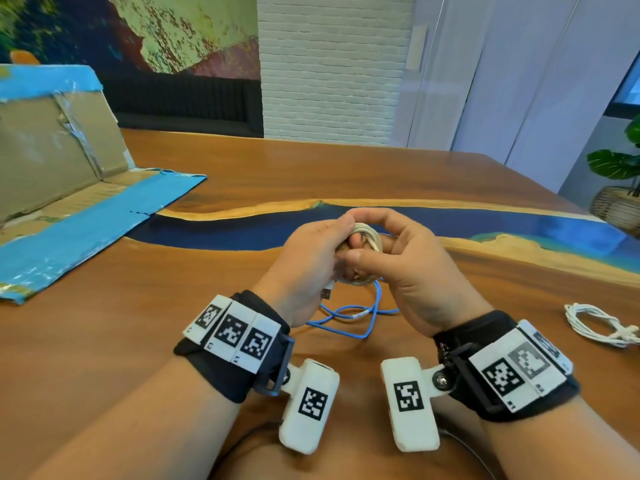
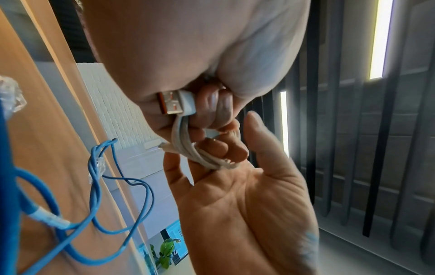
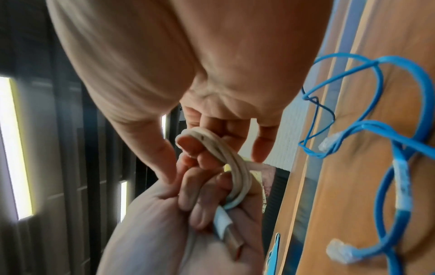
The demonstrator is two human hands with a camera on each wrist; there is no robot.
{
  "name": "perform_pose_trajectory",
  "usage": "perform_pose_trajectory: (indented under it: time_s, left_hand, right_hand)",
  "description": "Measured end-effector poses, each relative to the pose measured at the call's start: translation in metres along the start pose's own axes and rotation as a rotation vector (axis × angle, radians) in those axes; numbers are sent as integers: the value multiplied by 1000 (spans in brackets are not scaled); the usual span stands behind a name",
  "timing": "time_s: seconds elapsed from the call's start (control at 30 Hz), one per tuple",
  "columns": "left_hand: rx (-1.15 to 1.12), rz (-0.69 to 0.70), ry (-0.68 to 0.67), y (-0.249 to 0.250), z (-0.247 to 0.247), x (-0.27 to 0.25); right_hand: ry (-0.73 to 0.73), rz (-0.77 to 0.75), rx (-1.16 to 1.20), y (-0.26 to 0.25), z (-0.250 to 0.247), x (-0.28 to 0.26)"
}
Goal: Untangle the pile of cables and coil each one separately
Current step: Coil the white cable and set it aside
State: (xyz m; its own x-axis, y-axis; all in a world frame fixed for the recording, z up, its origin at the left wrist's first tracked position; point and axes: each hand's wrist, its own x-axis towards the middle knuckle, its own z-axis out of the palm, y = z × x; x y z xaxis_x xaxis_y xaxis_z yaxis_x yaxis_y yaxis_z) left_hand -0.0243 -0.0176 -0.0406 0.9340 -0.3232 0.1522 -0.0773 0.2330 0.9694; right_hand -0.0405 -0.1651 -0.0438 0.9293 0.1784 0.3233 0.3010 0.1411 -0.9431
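A white USB cable [image 1: 367, 237] is wound into a small coil held above the wooden table [image 1: 173, 341]. My left hand [image 1: 332, 244] grips it, fingers through the loops [image 3: 233, 167]. The orange-tongued USB plug [image 2: 174, 103] lies in that palm and pokes out below the hand [image 1: 327, 292]. My right hand [image 1: 377, 244] curls its thumb and fingers round the coil [image 2: 204, 152] from the other side. A blue network cable [image 1: 356, 315] lies loose and looped on the table under my hands, with clear plugs [image 3: 341, 251] on its ends. Another white cable [image 1: 599, 325] lies coiled and tied at the right.
A flattened cardboard box with blue tape [image 1: 69, 202] leans and spreads over the table's left side. A dark blue resin strip [image 1: 242, 230] crosses the table beyond my hands. A potted plant in a basket [image 1: 620, 188] stands off the far right corner.
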Motion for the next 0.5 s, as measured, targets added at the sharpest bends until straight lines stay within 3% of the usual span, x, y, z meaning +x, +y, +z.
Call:
perform_pose_trajectory:
  time_s: [0.3,0.5]
  left_hand:
    - [106,25,37,-1,-7,4]
    - [174,54,43,-1,-6,4]
  right_hand:
    - [307,-101,-432,2,-6,2]
    - [358,-82,-450,-3,-10,0]
